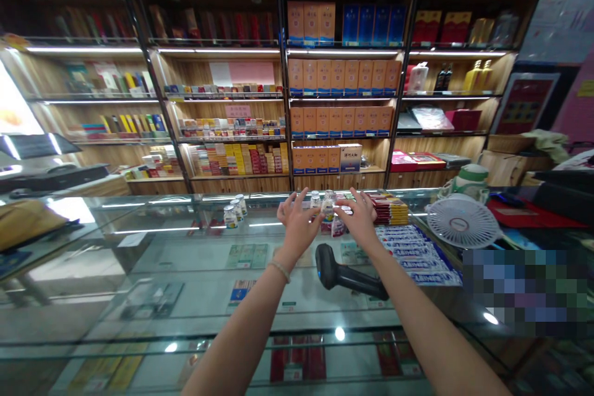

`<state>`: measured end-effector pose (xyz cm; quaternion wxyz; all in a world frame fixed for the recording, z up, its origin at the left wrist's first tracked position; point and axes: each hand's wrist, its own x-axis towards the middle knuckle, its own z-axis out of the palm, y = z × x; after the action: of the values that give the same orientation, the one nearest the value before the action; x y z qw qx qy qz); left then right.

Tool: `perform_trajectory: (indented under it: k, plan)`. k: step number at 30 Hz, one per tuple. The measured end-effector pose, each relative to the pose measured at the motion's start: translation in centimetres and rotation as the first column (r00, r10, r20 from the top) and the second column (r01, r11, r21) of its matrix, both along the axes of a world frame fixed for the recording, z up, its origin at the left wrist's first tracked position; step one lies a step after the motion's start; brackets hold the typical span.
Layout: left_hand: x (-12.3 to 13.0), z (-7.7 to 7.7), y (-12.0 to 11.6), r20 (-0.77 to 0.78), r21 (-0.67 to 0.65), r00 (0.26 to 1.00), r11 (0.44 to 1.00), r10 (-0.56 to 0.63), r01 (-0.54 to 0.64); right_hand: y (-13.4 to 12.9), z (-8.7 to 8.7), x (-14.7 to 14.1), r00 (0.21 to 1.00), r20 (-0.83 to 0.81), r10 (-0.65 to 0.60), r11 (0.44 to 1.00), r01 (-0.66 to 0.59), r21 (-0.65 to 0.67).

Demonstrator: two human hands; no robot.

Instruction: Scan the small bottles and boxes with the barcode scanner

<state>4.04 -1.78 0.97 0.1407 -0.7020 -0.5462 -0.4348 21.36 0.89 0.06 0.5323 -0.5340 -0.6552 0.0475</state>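
Observation:
Both my hands reach forward over the glass counter (185,266). My left hand (299,219) has its fingers spread, beside small white bottles (328,203) near the counter's far side. From the right, my right hand (359,216) comes to the same bottles, its fingers apart and curved. A small dark red and white item (338,227) lies between the hands. Whether any fingertip touches a bottle is hard to tell. Below the hands, a black barcode scanner (348,275) lies on the glass.
More small bottles (235,210) stand in a row to the left. At the right are stacked red and yellow packs (391,209), blue and white packets (420,253) and a white fan (461,221). Shelves (343,99) of boxes line the wall behind.

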Motion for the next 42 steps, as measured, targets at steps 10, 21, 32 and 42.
perform_trajectory:
  k: [10, 21, 32, 42]
  plan:
    - [-3.6, 4.5, -1.5, -0.033, 0.010, 0.999, 0.999, 0.038, -0.038, -1.4, 4.0, -3.7, 0.999, -0.015, 0.051, 0.997, -0.051, 0.055]
    - [-13.1, 4.9, -5.1, -0.052, -0.029, 0.988, 0.989, 0.146, -0.148, -3.0, 4.4, -13.2, 0.981, 0.029, 0.194, 0.980, -0.195, 0.040]
    - [-22.3, 2.3, -6.3, -0.115, -0.090, 0.966, 0.967, 0.229, -0.240, -3.5, 1.9, -22.1, 0.955, 0.035, 0.296, 0.954, -0.294, -0.062]
    - [-28.6, -2.9, -6.6, -0.140, -0.178, 0.950, 0.936, 0.281, -0.303, -4.4, -1.9, -28.5, 0.925, 0.120, 0.361, 0.927, -0.343, -0.149]
